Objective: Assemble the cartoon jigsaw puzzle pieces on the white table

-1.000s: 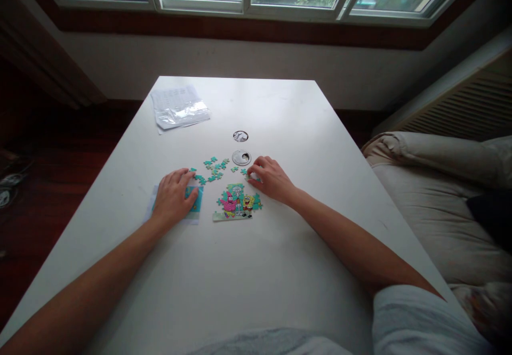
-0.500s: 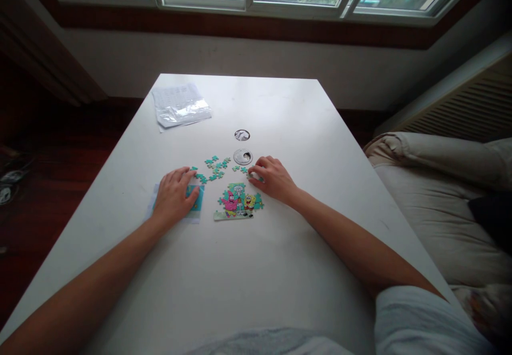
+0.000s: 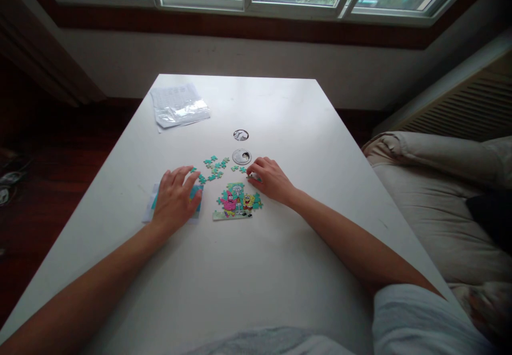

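Note:
My left hand [image 3: 174, 196] is open, its fingers spread over a blue picture sheet [image 3: 196, 205] in clear plastic and partly hiding it. Its fingertips lie close to several loose green-teal puzzle pieces [image 3: 215, 172]. My right hand [image 3: 271, 178] rests on the table with bent fingers, thumb and forefinger apart. A small puzzle piece [image 3: 254, 177] shows in the gap under that hand; the palm hides part of the spot. Between my hands lies a partly joined jigsaw puzzle [image 3: 237, 203] with pink, teal and yellow cartoon figures, its upper outline uneven.
The white table [image 3: 240, 269] has two round cable holes, the nearer with a grey cover [image 3: 241, 156], the farther an open hole [image 3: 240, 135]. Papers in a clear plastic bag [image 3: 180, 107] lie at the far left. A beige sofa [image 3: 432, 200] stands to the right.
My left hand has lifted slightly and its fingers have spread, the thumb shifting over the picture sheet. My right hand stays almost in place beside the loose pieces.

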{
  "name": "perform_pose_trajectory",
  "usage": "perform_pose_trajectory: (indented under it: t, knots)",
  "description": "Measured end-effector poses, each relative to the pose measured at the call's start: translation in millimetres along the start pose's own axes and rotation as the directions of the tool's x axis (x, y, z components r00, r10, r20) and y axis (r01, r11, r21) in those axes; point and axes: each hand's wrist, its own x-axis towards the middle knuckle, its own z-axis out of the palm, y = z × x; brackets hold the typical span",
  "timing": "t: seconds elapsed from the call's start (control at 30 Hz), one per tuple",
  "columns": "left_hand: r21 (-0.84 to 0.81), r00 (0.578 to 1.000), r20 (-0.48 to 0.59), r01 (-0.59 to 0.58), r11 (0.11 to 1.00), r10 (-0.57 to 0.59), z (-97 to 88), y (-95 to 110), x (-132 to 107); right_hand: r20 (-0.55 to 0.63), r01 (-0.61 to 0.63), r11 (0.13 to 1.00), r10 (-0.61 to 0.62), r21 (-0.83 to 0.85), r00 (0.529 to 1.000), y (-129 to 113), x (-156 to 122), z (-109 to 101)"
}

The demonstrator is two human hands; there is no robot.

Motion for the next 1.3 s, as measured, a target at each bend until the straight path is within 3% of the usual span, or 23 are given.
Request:
perform_pose_trajectory:
  t: [0.1, 0.17, 0.23, 0.33, 0.4, 0.47, 0.57, 0.63, 0.7, 0.77, 0.97, 1.1, 1.3]
  knots:
    - [-0.082, 0.979, 0.082, -0.181, 0.980, 0.187, -6.0, 17.7, -7.0, -0.022, -0.006, 0.991, 0.009, 0.133, 1.000, -1.8, 0.5, 0.4]
    - [-0.175, 0.932, 0.144, -0.306, 0.936, 0.332, -7.6, 28.5, -12.7, -0.026, -0.051, 0.942, 0.063, 0.331, 0.998, -3.0, 1.3, -0.1]
    - [-0.255, 0.857, 0.207, -0.419, 0.871, 0.473, -7.6, 36.6, -17.3, 0.013, -0.141, 0.792, 0.166, 0.594, 0.986, -4.2, 2.3, -1.9]
    - [-0.319, 0.782, 0.260, -0.485, 0.815, 0.567, -6.2, 41.1, -20.4, 0.127, -0.246, 0.435, 0.284, 0.866, 0.950, -6.2, 3.5, -6.4]
    - [-0.317, 0.786, 0.269, -0.473, 0.822, 0.556, -5.1, 39.6, -20.2, 0.185, -0.266, 0.247, 0.308, 0.932, 0.933, -7.8, 3.6, -8.7]
    - [-0.296, 0.805, 0.272, -0.452, 0.842, 0.528, -4.2, 36.5, -19.2, 0.240, -0.287, 0.114, 0.315, 0.951, 0.918, -9.1, 3.2, -9.6]
    - [-0.268, 0.824, 0.268, -0.433, 0.860, 0.499, -3.3, 32.4, -18.4, 0.321, -0.332, -0.018, 0.318, 0.943, 0.892, -10.0, 2.8, -9.4]
    - [-0.256, 0.838, 0.260, -0.419, 0.871, 0.480, -2.4, 30.4, -18.5, 0.347, -0.349, -0.054, 0.321, 0.936, 0.881, -10.2, 2.8, -9.5]
    - [-0.246, 0.853, 0.248, -0.404, 0.881, 0.460, -1.3, 28.4, -18.4, 0.357, -0.361, -0.049, 0.321, 0.931, 0.877, -10.5, 2.6, -9.7]
    - [-0.239, 0.862, 0.240, -0.392, 0.888, 0.446, -0.1, 26.5, -17.7, 0.364, -0.384, 0.014, 0.294, 0.923, 0.884, -11.8, 1.9, -8.8]
    - [-0.251, 0.876, 0.232, -0.367, 0.896, 0.424, 0.4, 22.5, -14.4, 0.337, -0.362, 0.459, 0.138, 0.811, 0.931, -20.5, -3.8, 1.4]
    - [-0.268, 0.879, 0.220, -0.362, 0.893, 0.423, 1.3, 21.2, -14.2, 0.252, -0.271, 0.665, 0.128, 0.696, 0.959, -27.6, -6.7, 0.6]
    - [-0.263, 0.882, 0.232, -0.349, 0.899, 0.410, 1.1, 21.3, -14.0, 0.222, -0.202, 0.800, 0.089, 0.565, 0.971, -36.3, -9.8, -5.0]
